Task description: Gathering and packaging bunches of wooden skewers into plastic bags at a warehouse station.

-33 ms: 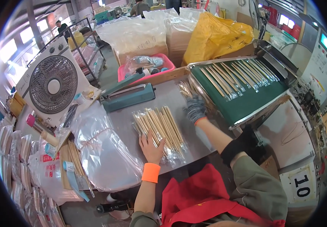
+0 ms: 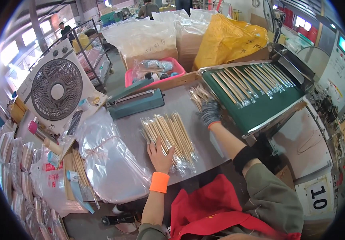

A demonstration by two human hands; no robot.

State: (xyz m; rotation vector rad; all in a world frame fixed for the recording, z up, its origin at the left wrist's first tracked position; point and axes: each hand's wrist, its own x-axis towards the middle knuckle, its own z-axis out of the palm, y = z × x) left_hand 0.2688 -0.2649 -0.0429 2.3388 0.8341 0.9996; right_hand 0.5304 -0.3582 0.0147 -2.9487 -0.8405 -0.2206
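Observation:
My bare left hand [image 2: 160,155], with an orange wristband, lies fingers spread on a row of plastic-wrapped chopsticks [image 2: 178,134] on the grey table. Farther right, my right hand [image 2: 210,113] in a grey striped glove is closed over a loose bunch of wrapped chopsticks [image 2: 198,95]. Their ends fan out beyond the glove, beside the conveyor's left edge; the fingertips are partly hidden. More wrapped chopsticks [image 2: 256,80] lie spaced out on the green conveyor belt [image 2: 256,110].
A teal bag sealer [image 2: 136,105] stands behind the row. Clear plastic bags [image 2: 110,160] lie left, near a box fan [image 2: 56,90]. A pink basket [image 2: 176,68] and yellow sack [image 2: 228,40] are at the back. Packed bundles [image 2: 18,180] stack up far left.
My right hand has shifted slightly right, and the chopsticks by it are more fanned out. My left hand stays in place on the row.

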